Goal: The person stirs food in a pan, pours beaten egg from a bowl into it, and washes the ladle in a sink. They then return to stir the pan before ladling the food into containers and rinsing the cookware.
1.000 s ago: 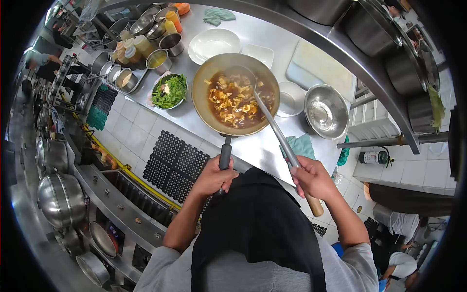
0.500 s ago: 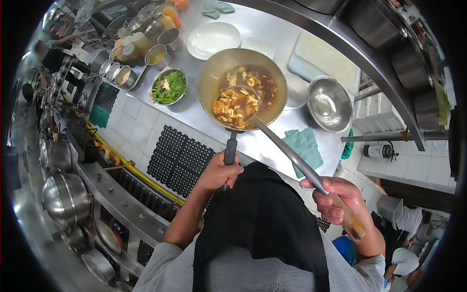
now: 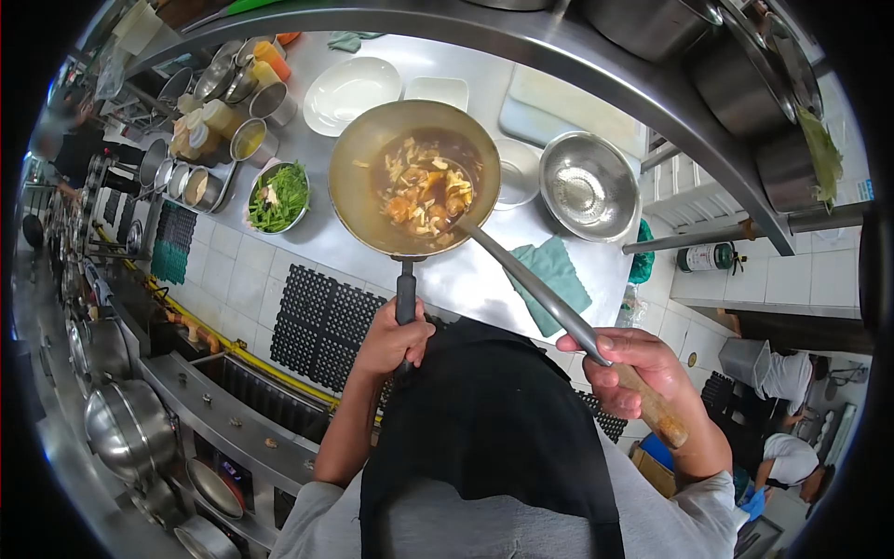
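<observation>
My left hand (image 3: 395, 337) is wrapped around the black handle of a wok (image 3: 352, 182). Brown sauce with pale sliced pieces and browned chunks (image 3: 424, 200) fills the wok's middle. In my right hand (image 3: 635, 366) is a ladle (image 3: 535, 286) with a long metal shank and a wooden end. Its bowl sits among the food inside the wok, partly covered by sauce. Left of the wok stands a metal bowl of chopped greens (image 3: 281, 197). Just beyond the wok are an oval white plate (image 3: 349, 88) and a smaller white dish (image 3: 438, 91).
Right of the wok are a shallow round dish (image 3: 517, 172), a metal bowl (image 3: 589, 191) and a green cloth (image 3: 549, 279). Cutting boards (image 3: 568, 102) lie behind. A steel shelf (image 3: 447, 39) with pots overhangs the table. Sauce bottles (image 3: 200, 130) stand left; other people are at far right.
The view has shifted, so the wok and table appear further left. The ladle's bowl, heaped with food before, now sits deeper in the sauce. Both hands keep their grips.
</observation>
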Action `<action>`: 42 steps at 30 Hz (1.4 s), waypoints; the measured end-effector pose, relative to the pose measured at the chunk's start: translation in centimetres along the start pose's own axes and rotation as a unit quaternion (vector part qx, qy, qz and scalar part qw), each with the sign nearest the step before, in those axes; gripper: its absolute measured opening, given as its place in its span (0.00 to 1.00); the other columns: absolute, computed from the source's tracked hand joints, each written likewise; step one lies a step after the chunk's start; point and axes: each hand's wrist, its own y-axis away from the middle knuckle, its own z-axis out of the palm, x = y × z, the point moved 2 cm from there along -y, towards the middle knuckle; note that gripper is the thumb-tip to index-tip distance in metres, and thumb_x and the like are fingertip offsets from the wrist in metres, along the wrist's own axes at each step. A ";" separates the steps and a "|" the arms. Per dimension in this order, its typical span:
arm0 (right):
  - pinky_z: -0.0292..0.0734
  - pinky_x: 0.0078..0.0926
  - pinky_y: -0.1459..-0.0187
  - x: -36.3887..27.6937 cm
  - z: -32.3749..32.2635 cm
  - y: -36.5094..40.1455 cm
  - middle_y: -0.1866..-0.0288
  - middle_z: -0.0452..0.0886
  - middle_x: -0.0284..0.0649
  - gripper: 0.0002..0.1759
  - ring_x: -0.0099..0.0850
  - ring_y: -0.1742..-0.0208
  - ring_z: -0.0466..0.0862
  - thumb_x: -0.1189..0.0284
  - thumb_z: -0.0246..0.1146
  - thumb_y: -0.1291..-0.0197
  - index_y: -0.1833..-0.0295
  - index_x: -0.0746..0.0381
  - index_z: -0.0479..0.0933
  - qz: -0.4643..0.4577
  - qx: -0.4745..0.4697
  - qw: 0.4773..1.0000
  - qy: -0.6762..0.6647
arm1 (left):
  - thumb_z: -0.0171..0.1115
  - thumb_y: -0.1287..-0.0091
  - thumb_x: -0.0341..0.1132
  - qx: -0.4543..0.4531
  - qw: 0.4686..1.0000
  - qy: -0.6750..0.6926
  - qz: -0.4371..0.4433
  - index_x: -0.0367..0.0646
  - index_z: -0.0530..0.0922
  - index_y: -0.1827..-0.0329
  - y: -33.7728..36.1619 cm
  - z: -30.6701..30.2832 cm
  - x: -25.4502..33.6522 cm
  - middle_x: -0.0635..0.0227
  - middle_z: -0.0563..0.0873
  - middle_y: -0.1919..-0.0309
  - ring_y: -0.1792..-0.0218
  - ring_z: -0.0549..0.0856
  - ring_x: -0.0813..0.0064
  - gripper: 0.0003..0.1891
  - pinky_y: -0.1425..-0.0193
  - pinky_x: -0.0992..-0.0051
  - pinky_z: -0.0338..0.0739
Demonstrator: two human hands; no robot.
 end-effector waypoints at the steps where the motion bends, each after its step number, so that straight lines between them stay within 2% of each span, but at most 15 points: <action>1: 0.64 0.21 0.86 -0.2 -0.2 0.1 0.72 0.73 0.34 0.25 0.22 0.85 0.72 0.64 0.57 0.20 0.28 0.70 0.72 -0.004 0.003 1.000 -0.008 | 0.64 0.36 0.20 0.004 1.000 -0.004 -0.001 0.43 0.69 0.60 -0.1 0.1 0.1 0.72 0.73 0.84 0.88 0.74 0.79 0.12 0.82 0.74 0.73; 5: 0.65 0.21 0.86 -1.1 -1.0 0.3 0.73 0.73 0.35 0.25 0.23 0.86 0.73 0.65 0.57 0.21 0.29 0.72 0.72 -0.022 0.004 0.999 -0.045 | 0.64 0.36 0.20 0.001 1.000 -0.015 0.005 0.43 0.69 0.60 -0.7 0.4 0.0 0.72 0.73 0.84 0.87 0.74 0.78 0.12 0.82 0.74 0.73; 8: 0.69 0.22 0.87 -1.5 -1.5 0.2 0.73 0.74 0.38 0.25 0.24 0.86 0.73 0.69 0.54 0.21 0.29 0.78 0.70 -0.049 -0.017 0.995 -0.082 | 0.64 0.36 0.20 0.001 1.000 -0.008 0.005 0.44 0.69 0.61 -1.0 1.0 0.1 0.72 0.74 0.84 0.87 0.74 0.79 0.12 0.82 0.74 0.73; 11: 0.67 0.20 0.86 -2.1 -1.7 0.1 0.74 0.74 0.35 0.24 0.23 0.87 0.73 0.67 0.56 0.21 0.30 0.74 0.72 -0.063 0.014 0.998 0.027 | 0.64 0.36 0.20 0.010 1.000 0.000 -0.003 0.44 0.69 0.61 -1.2 1.5 0.2 0.72 0.74 0.84 0.87 0.74 0.79 0.12 0.82 0.74 0.73; 17: 0.66 0.20 0.85 -2.5 -2.8 -0.5 0.73 0.74 0.33 0.25 0.22 0.86 0.72 0.66 0.57 0.21 0.30 0.73 0.71 -0.051 0.017 0.999 0.006 | 0.64 0.37 0.20 0.015 1.000 -0.004 -0.006 0.43 0.70 0.59 -1.4 1.9 0.1 0.73 0.73 0.84 0.88 0.73 0.79 0.12 0.82 0.74 0.73; 20: 0.67 0.20 0.87 -2.2 -3.4 -1.6 0.72 0.73 0.36 0.26 0.23 0.86 0.72 0.68 0.55 0.21 0.27 0.76 0.69 -0.056 -0.003 0.998 -0.038 | 0.64 0.37 0.19 0.012 1.000 0.013 -0.002 0.43 0.69 0.59 -1.4 2.3 -0.1 0.73 0.72 0.84 0.88 0.72 0.80 0.12 0.83 0.74 0.73; 26: 0.67 0.22 0.82 -1.7 -3.3 -3.7 0.68 0.73 0.34 0.27 0.23 0.81 0.74 0.62 0.56 0.19 0.27 0.70 0.69 -0.048 -0.063 0.997 0.021 | 0.61 0.37 0.18 0.018 0.999 0.050 0.000 0.42 0.69 0.57 -0.5 3.3 0.3 0.74 0.71 0.83 0.89 0.70 0.81 0.13 0.84 0.75 0.72; 33: 0.77 0.30 0.74 -3.0 -2.6 -4.9 0.66 0.81 0.43 0.28 0.31 0.80 0.78 0.56 0.59 0.21 0.30 0.69 0.76 -0.070 -0.048 0.985 0.148 | 0.58 0.38 0.17 0.011 0.998 0.056 0.032 0.43 0.69 0.55 1.5 3.4 1.5 0.73 0.71 0.82 0.90 0.68 0.82 0.13 0.85 0.75 0.70; 34: 0.79 0.32 0.70 -3.6 -3.7 -6.1 0.67 0.82 0.42 0.27 0.33 0.76 0.81 0.58 0.60 0.22 0.31 0.69 0.76 -0.158 0.037 0.940 0.301 | 0.58 0.38 0.17 0.010 0.998 0.059 0.034 0.43 0.69 0.55 1.8 3.5 1.8 0.73 0.72 0.82 0.90 0.67 0.82 0.13 0.86 0.75 0.70; 35: 0.80 0.33 0.65 -3.9 -5.7 -8.3 0.67 0.82 0.42 0.26 0.35 0.72 0.83 0.59 0.60 0.22 0.31 0.68 0.76 -0.240 0.121 0.855 0.443 | 0.58 0.38 0.17 0.014 0.997 0.063 0.038 0.43 0.69 0.55 2.1 3.6 2.1 0.73 0.71 0.82 0.90 0.67 0.82 0.13 0.86 0.75 0.70; 36: 0.82 0.35 0.61 -4.2 -7.5 -10.3 0.67 0.82 0.41 0.26 0.37 0.67 0.86 0.60 0.61 0.23 0.31 0.68 0.76 -0.313 0.202 0.736 0.565 | 0.58 0.38 0.17 0.017 0.997 0.066 0.041 0.43 0.69 0.56 2.4 3.6 2.3 0.73 0.71 0.82 0.90 0.67 0.82 0.13 0.86 0.75 0.70; 37: 0.81 0.38 0.57 -5.1 -8.9 -11.9 0.65 0.82 0.42 0.23 0.40 0.61 0.85 0.62 0.63 0.26 0.35 0.67 0.78 -0.397 0.275 0.558 0.675 | 0.57 0.38 0.16 0.018 0.997 0.069 0.044 0.43 0.69 0.56 2.6 3.7 2.5 0.73 0.71 0.82 0.90 0.67 0.82 0.14 0.86 0.75 0.70; 38: 0.81 0.41 0.54 -5.9 -10.1 -13.4 0.64 0.83 0.44 0.20 0.43 0.55 0.85 0.64 0.65 0.29 0.39 0.65 0.81 -0.456 0.334 0.347 0.748 | 0.57 0.38 0.16 0.019 0.996 0.067 0.048 0.43 0.69 0.56 2.7 3.6 2.7 0.73 0.71 0.82 0.90 0.67 0.82 0.14 0.86 0.75 0.70; 41: 0.81 0.44 0.49 -7.6 -14.4 -17.5 0.60 0.84 0.46 0.11 0.48 0.51 0.84 0.70 0.66 0.37 0.52 0.64 0.84 -0.443 0.360 0.275 0.774 | 0.57 0.39 0.16 0.029 0.996 0.064 0.058 0.43 0.69 0.56 3.1 3.5 3.1 0.73 0.71 0.83 0.91 0.67 0.82 0.14 0.86 0.76 0.70; 42: 0.81 0.44 0.49 -7.8 -16.0 -18.6 0.59 0.84 0.46 0.09 0.47 0.51 0.84 0.72 0.65 0.38 0.54 0.64 0.83 -0.401 0.357 0.290 0.792 | 0.57 0.39 0.16 0.030 0.996 0.058 0.056 0.43 0.69 0.56 3.2 3.4 3.1 0.73 0.71 0.83 0.90 0.67 0.82 0.14 0.86 0.76 0.70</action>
